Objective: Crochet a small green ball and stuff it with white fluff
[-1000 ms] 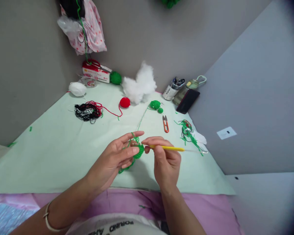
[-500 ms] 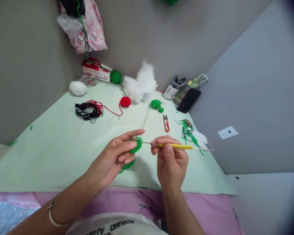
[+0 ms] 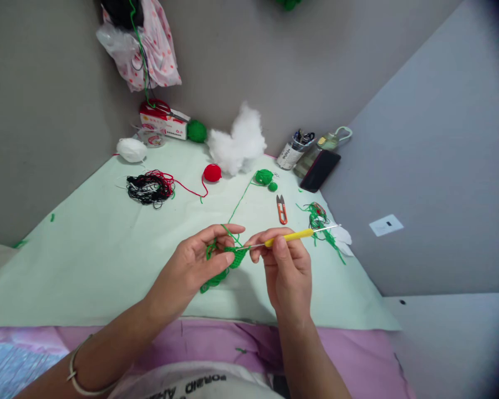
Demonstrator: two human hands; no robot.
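My left hand (image 3: 195, 265) pinches a small green crochet piece (image 3: 228, 261) between thumb and fingers, with green yarn looped over the forefinger. A strand runs from it up to a small green yarn ball (image 3: 263, 177) on the pale green table cover (image 3: 87, 249). My right hand (image 3: 285, 266) grips a yellow-handled crochet hook (image 3: 291, 236), whose metal tip is pushed into the green piece. Both hands hover just above the table's near edge.
Orange thread snips (image 3: 281, 209) lie beyond my right hand, beside green yarn scraps (image 3: 321, 221). Further back are a red yarn ball (image 3: 212, 173), a black and red thread tangle (image 3: 149, 188), white stuffing (image 3: 239, 141), a white ball (image 3: 131, 150), a phone (image 3: 319, 170) and a tin (image 3: 290, 154).
The hook's handle has tilted upward at its far end and my right hand has drawn closer to the left. The green piece has turned lower in my left fingers.
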